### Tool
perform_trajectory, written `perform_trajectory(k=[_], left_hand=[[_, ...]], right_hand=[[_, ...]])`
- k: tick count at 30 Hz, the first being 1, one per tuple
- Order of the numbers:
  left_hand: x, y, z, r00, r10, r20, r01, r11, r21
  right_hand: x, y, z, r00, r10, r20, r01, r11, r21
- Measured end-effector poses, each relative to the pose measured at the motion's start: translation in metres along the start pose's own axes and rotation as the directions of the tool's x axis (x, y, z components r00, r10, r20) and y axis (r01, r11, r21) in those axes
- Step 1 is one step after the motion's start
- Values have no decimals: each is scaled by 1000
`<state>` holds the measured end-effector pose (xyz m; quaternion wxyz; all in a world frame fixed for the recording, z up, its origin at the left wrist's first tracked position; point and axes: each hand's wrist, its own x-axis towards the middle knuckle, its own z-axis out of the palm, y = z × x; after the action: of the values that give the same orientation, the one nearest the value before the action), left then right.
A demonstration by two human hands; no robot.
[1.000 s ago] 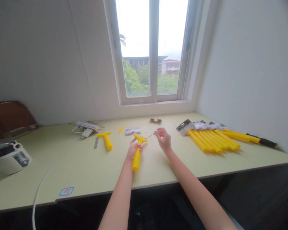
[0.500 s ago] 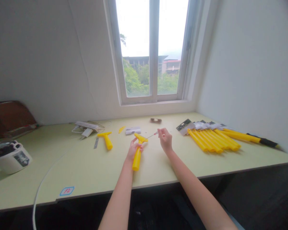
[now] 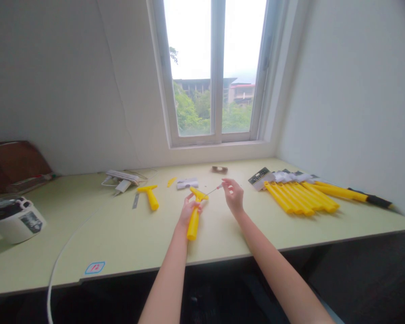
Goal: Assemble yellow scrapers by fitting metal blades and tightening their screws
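1. Far left of my view, a white appliance [image 3: 15,219] sits on the green table [image 3: 121,238], with a white cable [image 3: 59,265] running off the front edge. Nothing here has moved in the last second.
2. Further in, a spare yellow scraper handle [image 3: 150,196] lies flat beside a power strip [image 3: 121,179].
3. My left hand [image 3: 188,210] is wrapped closed around the yellow scraper [image 3: 194,213], head up and away from me, just above the table. The grip looks unchanged.
4. A thin screwdriver [image 3: 213,189] bridges the scraper's head and my right hand [image 3: 234,196], which pinches its red end with the other fingers spread. That hand has turned slightly since a second ago, so I judge I am mid-twist on a screw.
5. Right, a row of yellow handles [image 3: 300,195] lies untouched.
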<state>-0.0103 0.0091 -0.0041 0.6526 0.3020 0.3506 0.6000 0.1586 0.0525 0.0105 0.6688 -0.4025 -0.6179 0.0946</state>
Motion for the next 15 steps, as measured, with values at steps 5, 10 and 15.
perform_trajectory(k=[5, 10, 15], left_hand=[[-1, 0, 1, 1000, -11, -3, 11, 1000, 16], [-2, 1, 2, 1000, -7, 11, 7, 1000, 14], [-1, 0, 1, 1000, 3, 1, -3, 1000, 24]], right_hand=[[0, -3, -1, 1000, -4, -11, 3, 997, -80], [0, -6, -1, 1000, 5, -4, -6, 998, -68], [0, 2, 0, 1000, 18, 10, -17, 998, -62]])
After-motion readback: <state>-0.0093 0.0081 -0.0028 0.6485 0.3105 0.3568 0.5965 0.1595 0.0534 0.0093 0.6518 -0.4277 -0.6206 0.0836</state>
